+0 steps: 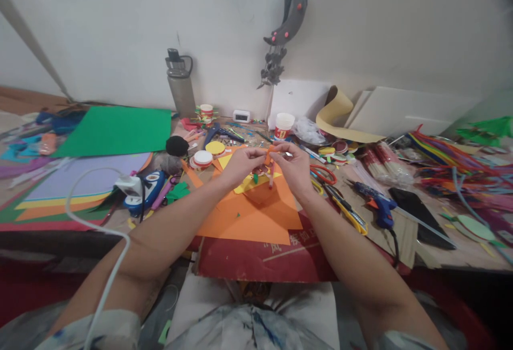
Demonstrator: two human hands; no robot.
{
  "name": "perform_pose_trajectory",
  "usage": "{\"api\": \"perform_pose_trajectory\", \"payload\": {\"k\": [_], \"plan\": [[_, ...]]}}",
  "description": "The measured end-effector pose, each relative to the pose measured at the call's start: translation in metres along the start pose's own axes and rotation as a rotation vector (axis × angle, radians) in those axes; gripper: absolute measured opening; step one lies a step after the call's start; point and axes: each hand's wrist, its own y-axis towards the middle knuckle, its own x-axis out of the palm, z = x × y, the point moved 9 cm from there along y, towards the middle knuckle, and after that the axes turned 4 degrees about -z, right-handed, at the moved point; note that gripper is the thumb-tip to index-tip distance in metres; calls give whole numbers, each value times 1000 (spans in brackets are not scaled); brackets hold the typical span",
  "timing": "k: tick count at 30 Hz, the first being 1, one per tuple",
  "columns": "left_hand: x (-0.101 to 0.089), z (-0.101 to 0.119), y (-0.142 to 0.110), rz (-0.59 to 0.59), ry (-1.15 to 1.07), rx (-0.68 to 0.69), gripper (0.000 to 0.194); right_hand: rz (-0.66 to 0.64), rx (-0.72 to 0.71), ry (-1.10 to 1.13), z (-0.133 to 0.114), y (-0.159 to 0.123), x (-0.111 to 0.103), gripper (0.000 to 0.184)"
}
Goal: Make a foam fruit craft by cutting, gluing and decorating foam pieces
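Observation:
My left hand (242,167) and my right hand (295,168) meet above the middle of the table. Between their fingertips they pinch a small orange paper piece (269,154). A thin pinkish stick (271,178) points down just beneath the right fingers; whether that hand grips it too is unclear. Below both hands lie large orange paper sheets (248,222), with yellow paper scraps (245,184) and a small green bit (255,179) on top. The sheets rest on a red board (240,259) with white lettering.
To the right are a yellow utility knife (352,214), a blue glue gun (382,211) and a black phone (420,216). Leftward sit a blue-and-white device (149,192), a green sheet (120,131) and a white cable (116,264). Behind stand a bottle (181,91) and a paper cup (284,125).

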Motion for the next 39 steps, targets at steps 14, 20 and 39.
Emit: {"api": "perform_pose_trajectory", "payload": {"k": [14,20,39], "plan": [[1,-1,0,-25,-23,22,7,4,52,95,11,1,2,23],[7,-2,-1,-81,-146,0,31,30,43,73,10,1,-1,23],[7,2,-2,-68,-86,107,33,42,25,137,1,0,0,22]]}}
